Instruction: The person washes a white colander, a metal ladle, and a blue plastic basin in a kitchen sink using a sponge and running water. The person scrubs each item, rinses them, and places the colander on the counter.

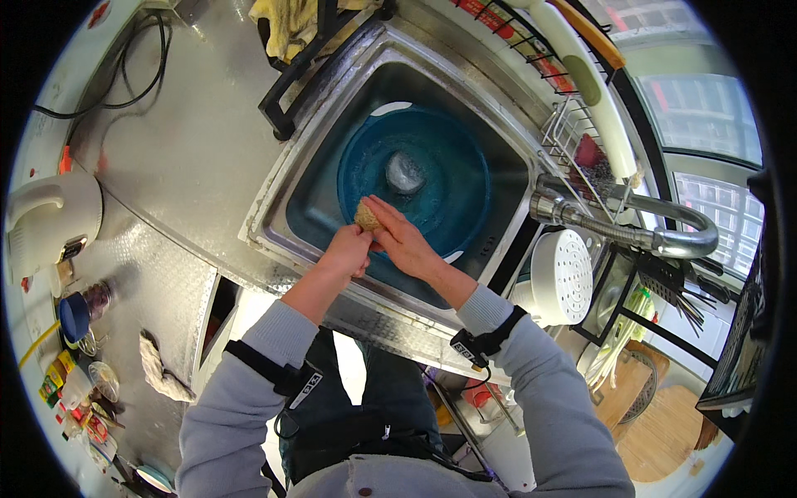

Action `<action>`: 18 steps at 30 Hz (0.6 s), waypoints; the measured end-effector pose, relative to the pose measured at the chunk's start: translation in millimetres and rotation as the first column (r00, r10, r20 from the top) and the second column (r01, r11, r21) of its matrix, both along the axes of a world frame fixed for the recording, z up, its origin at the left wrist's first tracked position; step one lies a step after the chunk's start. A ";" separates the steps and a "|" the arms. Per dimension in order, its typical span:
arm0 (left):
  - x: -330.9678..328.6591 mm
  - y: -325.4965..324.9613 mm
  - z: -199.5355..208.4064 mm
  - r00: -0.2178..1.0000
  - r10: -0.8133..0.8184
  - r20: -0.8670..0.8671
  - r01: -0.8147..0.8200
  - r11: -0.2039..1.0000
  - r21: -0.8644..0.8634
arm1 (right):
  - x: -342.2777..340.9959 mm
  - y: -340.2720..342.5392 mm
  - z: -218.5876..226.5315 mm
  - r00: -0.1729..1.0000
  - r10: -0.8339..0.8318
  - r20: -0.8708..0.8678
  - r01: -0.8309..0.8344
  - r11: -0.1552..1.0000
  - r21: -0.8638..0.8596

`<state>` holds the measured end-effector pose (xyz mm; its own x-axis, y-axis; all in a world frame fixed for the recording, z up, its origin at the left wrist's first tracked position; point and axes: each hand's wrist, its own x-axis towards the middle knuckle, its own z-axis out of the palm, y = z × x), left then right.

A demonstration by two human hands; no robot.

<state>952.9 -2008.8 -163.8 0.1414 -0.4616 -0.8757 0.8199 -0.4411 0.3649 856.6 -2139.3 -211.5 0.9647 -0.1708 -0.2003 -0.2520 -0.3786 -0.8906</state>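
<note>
Over the near rim of a blue basin (477, 149), both hands meet around a small tan, rough-surfaced lump (366, 217) whose kind I cannot make out. My left hand (346, 251) is closed, its fingers curled just below the lump. My right hand (403, 238) lies against the lump's right side, fingers long and pressed together, partly hiding it. Inside the basin is a silvery rounded thing (405, 172), in what looks like water. The basin stands in a steel sink (309, 199).
To the right, a curved metal faucet (685, 241) and a white perforated container (571, 278) flank the sink. A black rack (286, 108) stands at its far-left edge. On the left counter are a white kettle (50, 220) and a crumpled cloth (160, 369); cutting boards (660, 432) lie at lower right.
</note>
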 end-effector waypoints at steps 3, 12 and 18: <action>-6.0 1.6 8.4 1.000 0.021 0.005 -0.021 1.000 0.020 | 10.8 -29.3 -8.9 0.999 0.040 0.019 -0.037 0.988 -0.147; 3.2 10.4 13.7 0.989 -0.139 0.059 0.138 0.990 0.017 | 45.0 -84.9 -81.2 0.960 -0.277 0.033 0.241 0.765 -0.597; 8.6 9.3 13.1 0.992 -0.120 0.041 0.116 0.990 0.084 | 36.8 -93.5 -81.0 0.994 -0.107 -0.018 0.070 0.759 -0.648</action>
